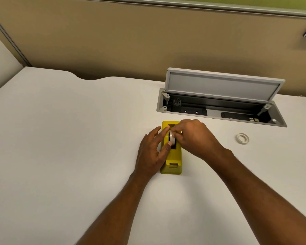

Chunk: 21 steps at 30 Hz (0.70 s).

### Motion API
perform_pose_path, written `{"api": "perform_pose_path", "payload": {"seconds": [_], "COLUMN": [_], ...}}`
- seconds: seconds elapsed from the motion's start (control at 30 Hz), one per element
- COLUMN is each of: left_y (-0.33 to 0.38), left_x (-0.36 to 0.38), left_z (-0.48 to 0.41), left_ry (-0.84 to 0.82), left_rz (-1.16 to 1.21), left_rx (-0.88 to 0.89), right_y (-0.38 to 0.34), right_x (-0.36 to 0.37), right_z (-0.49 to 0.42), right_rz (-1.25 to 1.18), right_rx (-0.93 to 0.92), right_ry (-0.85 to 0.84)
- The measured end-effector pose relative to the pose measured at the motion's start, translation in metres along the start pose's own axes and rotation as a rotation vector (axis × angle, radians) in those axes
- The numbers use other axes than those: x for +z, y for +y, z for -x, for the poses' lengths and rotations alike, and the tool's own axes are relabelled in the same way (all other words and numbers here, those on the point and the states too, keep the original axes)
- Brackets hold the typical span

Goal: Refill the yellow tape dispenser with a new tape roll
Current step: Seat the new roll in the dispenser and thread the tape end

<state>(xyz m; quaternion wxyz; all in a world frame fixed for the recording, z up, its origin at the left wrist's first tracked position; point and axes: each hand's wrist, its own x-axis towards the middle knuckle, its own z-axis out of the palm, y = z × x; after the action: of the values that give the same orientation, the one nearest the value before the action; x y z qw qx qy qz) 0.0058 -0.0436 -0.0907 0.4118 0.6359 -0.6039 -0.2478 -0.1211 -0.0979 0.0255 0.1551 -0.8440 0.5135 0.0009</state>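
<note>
The yellow tape dispenser [173, 161] stands on the white desk, its long side pointing away from me. A whitish tape roll [171, 137] sits upright in the dispenser's slot, partly sunk in. My right hand [193, 137] pinches the roll from the right and top. My left hand [153, 152] rests against the dispenser's left side, thumb and forefinger touching the roll. A second tape roll [242, 138] lies flat on the desk to the right, apart from both hands.
A recessed cable box [219, 112] with its grey lid [221, 85] raised is sunk in the white desk [60, 138] just behind the dispenser. A tan partition wall [131, 41] closes the back of the desk.
</note>
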Motion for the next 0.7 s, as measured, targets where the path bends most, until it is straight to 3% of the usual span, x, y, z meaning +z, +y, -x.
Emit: {"api": "perform_pose_path", "payload": {"seconds": [0.7], "left_y": [0.0027], "left_x": [-0.0003], "left_z": [-0.0008], "left_ry": [0.006], "left_rz": [0.002], "left_rx": [-0.027], "right_y": [-0.0097], "right_x": [-0.0066], "right_z": [-0.0044], "right_rz": [0.023], "right_rx": [0.052], "right_ry": [-0.077]}}
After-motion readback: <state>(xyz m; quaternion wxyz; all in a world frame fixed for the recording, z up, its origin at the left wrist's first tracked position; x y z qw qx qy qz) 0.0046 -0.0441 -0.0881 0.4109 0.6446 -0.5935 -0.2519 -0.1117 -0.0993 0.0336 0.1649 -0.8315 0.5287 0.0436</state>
